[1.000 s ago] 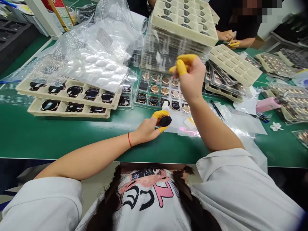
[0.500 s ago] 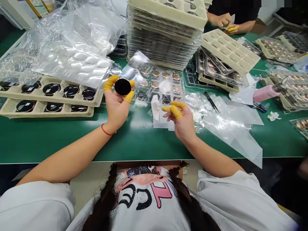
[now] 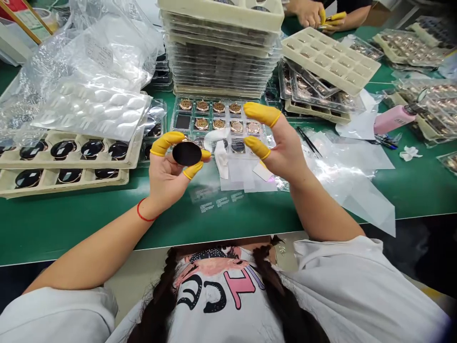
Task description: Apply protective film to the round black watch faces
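My left hand (image 3: 171, 169), with yellow finger cots on its fingertips, is closed on a round black disc (image 3: 186, 153), held by its edge with the dark face towards me. To the right, my right hand (image 3: 280, 143) is raised, its cotted thumb and forefinger spread wide with nothing visible between them. Below and behind both hands lies a clear compartment tray (image 3: 173, 114). Round gold-rimmed pieces (image 3: 202, 124) fill several of its pockets, and dark discs sit in the front row. A crumpled white cloth or tissue (image 3: 222, 159) lies at the tray's front, beside white paper sheets (image 3: 246, 174).
A tall stack of trays (image 3: 221, 62) rises behind. Cream trays of black discs (image 3: 133, 152) stand left under plastic wrap (image 3: 89, 109). Black tweezers (image 3: 309, 142), a pink bottle (image 3: 394, 118) and clear film (image 3: 357, 186) lie right. A co-worker's hands (image 3: 321, 18) are at the back.
My right hand has risen, and its thumb and forefinger have spread apart. My left hand, still holding the disc, appears slightly lower. The view has shifted, showing more of the tray's gold-rimmed pieces.
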A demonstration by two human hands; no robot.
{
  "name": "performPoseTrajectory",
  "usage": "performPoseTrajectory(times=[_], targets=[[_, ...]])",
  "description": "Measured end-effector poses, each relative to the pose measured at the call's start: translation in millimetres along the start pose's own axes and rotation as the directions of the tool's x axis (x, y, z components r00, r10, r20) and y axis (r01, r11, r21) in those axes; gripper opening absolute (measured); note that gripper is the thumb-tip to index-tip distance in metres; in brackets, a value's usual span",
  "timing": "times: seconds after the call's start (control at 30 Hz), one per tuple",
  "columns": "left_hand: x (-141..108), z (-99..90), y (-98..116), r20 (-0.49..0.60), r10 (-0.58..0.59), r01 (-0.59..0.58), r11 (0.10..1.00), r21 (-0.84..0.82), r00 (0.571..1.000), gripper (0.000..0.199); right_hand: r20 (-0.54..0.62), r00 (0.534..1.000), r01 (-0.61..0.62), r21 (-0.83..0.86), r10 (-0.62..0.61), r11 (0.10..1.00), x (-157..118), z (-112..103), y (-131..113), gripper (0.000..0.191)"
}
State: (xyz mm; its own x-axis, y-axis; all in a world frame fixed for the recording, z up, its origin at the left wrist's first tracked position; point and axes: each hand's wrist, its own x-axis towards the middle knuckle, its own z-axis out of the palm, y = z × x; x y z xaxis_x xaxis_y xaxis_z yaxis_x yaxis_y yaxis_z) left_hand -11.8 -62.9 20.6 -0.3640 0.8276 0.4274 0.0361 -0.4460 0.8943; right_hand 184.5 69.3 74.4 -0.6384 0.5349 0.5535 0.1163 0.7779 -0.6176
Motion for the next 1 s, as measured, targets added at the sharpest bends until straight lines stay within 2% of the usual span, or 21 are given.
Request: performPoseTrajectory(times=[0.07, 0.13, 0.2, 0.27, 0.4, 0.5, 0.57, 0.63, 0.7, 0.73, 0.83, 1.0], targets=[[-2.0, -0.7, 0.9, 0.037, -0.004, 0.003, 1.000, 0.012, 0.999, 0.052, 0.006, 0.990, -0.141, 0.102, 0.141, 0.985, -7.2, 1.8, 5.2, 0.039], [-2.2, -2.5, -0.5, 0.074, 0.003, -0.005, 1.000, 0.026, 0.997, 0.052, 0.084, 0.960, -0.277, 0.194, 0.265, 0.941, -14.1, 3.2, 8.4, 0.037], [-1.1, -4.5, -2.4, 0.098, 0.017, -0.021, 0.999, 0.041, 0.995, 0.054, 0.148, 0.930, -0.364, 0.248, 0.337, 0.898, -17.7, 4.4, 8.8, 0.035], [0.8, -6.6, -3.4, 0.103, 0.017, -0.022, 0.998, 0.051, 0.994, 0.056, 0.176, 0.915, -0.399, 0.270, 0.363, 0.876, -17.8, 5.5, 7.4, 0.036], [5.3, -9.1, -1.4, 0.096, -0.063, 0.061, 0.998, 0.024, 0.993, 0.058, 0.168, 0.926, -0.373, 0.266, 0.338, 0.889, -15.9, 5.6, 3.2, 0.038], [9.3, -9.2, 0.2, 0.072, -0.241, 0.244, 0.969, -0.037, 0.968, 0.059, 0.121, 0.950, -0.308, 0.223, 0.287, 0.925, -17.5, 4.7, 1.8, 0.036], [12.5, -9.6, 0.0, 0.086, -0.389, 0.396, 0.915, -0.082, 0.917, 0.055, 0.086, 0.962, -0.272, 0.186, 0.260, 0.944, -19.3, 5.4, 2.5, 0.032], [15.6, -10.9, -1.2, 0.134, -0.511, 0.526, 0.843, -0.115, 0.849, 0.048, 0.066, 0.966, -0.257, 0.174, 0.249, 0.951, -20.8, 7.5, 4.6, 0.029], [18.2, -12.9, -3.1, 0.178, -0.578, 0.602, 0.787, -0.139, 0.797, 0.043, 0.060, 0.965, -0.261, 0.187, 0.254, 0.947, -21.7, 10.4, 7.8, 0.027], [19.1, -14.0, -4.2, 0.187, -0.593, 0.619, 0.771, -0.149, 0.784, 0.041, 0.057, 0.964, -0.267, 0.193, 0.260, 0.944, -21.9, 12.0, 9.5, 0.026], [20.1, -16.5, -7.7, 0.169, -0.596, 0.618, 0.770, -0.157, 0.785, 0.038, 0.046, 0.960, -0.279, 0.192, 0.276, 0.941, -22.4, 16.4, 14.5, 0.025], [19.4, -17.5, -13.8, 0.144, -0.545, 0.562, 0.814, -0.145, 0.826, 0.040, 0.039, 0.959, -0.282, 0.210, 0.280, 0.936, -22.3, 20.7, 19.6, 0.030]])
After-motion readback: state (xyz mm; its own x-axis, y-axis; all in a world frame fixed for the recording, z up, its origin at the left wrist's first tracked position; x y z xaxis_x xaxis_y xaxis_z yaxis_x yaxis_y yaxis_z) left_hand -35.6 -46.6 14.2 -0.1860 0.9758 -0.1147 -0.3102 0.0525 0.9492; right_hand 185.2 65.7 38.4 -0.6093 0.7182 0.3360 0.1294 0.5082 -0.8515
